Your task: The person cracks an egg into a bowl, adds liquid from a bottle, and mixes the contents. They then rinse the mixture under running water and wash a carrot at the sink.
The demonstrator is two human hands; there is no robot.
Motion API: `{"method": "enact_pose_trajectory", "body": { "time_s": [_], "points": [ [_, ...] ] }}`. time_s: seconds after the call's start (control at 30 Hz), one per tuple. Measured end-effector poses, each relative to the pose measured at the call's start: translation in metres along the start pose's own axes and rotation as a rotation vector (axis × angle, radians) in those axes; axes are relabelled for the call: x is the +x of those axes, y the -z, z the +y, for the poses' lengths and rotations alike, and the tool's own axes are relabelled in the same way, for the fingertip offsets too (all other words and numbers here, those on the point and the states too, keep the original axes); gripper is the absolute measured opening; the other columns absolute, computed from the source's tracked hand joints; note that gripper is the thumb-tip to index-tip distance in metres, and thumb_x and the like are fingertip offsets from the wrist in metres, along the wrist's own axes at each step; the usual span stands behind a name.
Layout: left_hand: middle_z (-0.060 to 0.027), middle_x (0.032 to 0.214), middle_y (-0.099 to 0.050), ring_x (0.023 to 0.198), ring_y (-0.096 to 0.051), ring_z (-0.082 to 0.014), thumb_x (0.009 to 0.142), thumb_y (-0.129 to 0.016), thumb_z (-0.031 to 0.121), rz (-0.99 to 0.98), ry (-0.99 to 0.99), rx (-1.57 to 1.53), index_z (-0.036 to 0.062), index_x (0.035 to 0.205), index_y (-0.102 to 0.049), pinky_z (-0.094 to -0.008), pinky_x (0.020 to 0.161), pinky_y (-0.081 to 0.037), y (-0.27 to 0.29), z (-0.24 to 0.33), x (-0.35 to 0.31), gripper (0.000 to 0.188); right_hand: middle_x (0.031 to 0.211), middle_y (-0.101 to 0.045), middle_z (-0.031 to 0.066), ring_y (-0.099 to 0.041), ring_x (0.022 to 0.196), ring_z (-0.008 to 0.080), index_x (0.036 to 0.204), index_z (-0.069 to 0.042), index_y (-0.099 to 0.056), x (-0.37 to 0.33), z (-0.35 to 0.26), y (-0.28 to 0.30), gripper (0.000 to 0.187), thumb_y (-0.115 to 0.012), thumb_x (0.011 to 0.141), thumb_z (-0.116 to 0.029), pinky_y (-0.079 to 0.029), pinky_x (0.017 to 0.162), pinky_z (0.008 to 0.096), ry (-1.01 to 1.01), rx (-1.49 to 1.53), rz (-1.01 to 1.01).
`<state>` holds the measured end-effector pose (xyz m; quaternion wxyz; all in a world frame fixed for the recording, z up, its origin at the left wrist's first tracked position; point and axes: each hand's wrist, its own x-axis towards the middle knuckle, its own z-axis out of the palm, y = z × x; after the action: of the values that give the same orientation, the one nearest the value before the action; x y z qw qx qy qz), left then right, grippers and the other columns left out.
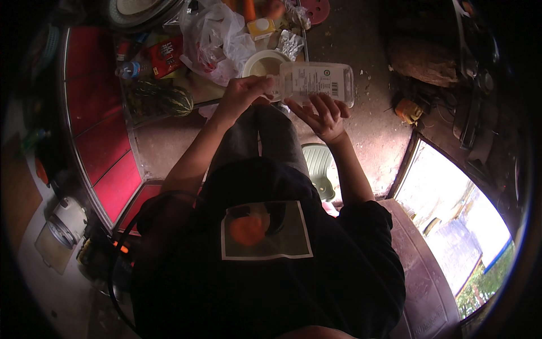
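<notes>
Dark shirt (271, 294); left hand (241, 97) grips clear bottle (313, 78), right hand (324, 120) alongside

Red panels (100, 127) in a row, 10 o'clock; brown floor (367, 121), 2 o'clock; brilliant opening (451, 203), between 3 and 4 o'clock, from which daylight (390, 152) spreads over the floor just beside its frame (405, 165).

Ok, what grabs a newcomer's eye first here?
Probably the glaring bright opening at lower right, then the red panels down the left. Next, top centre, the clear labelled bottle, left hand at its neck, right hand along its near side.
</notes>
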<state>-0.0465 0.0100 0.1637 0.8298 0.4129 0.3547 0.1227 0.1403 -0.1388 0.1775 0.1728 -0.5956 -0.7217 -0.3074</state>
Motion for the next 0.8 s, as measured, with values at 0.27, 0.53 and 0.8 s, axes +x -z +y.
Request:
{"method": "enact_pose_trajectory", "body": {
  "time_s": [0.27,0.53,0.8],
  "points": [
    [-0.0048,0.125,-0.054,0.114,-0.056,-0.0165,0.080,-0.069,-0.001,-0.043,-0.544,0.376,0.0058,0.118,-0.064,-0.0284,0.097,-0.048,-0.003,-0.009,0.003,0.039,0.104,-0.055,0.0024,-0.050,0.101,0.0179,0.115,-0.031,-0.067,0.008,-0.005,-0.002,0.050,-0.073,0.067,-0.016,-0.028,0.088,0.0371,-0.427,0.440,-0.162],
    [-0.0049,0.111,-0.062,0.101,-0.061,-0.0129,0.077,-0.075,0.003,0.044,-0.439,0.285,0.0047,0.114,-0.065,-0.0271,0.083,-0.055,0.006,-0.013,0.008,0.039,0.104,-0.055,0.0013,-0.050,0.102,0.0176,0.114,-0.030,-0.068,0.009,-0.014,-0.003,0.051,-0.071,0.065,-0.014,-0.028,0.089,0.0356,-0.495,0.493,-0.181],
    [-0.0048,0.095,-0.066,0.085,-0.064,-0.0114,0.085,-0.072,0.022,0.191,-0.016,-0.082,-0.0025,0.108,-0.064,-0.0255,0.076,-0.056,0.004,-0.004,0.003,0.035,0.107,-0.050,-0.0034,-0.048,0.104,0.0135,0.117,-0.043,-0.063,0.005,-0.013,-0.002,0.047,-0.068,0.077,-0.018,-0.028,0.092,0.0321,-0.062,0.029,-0.022]
  ]
}}
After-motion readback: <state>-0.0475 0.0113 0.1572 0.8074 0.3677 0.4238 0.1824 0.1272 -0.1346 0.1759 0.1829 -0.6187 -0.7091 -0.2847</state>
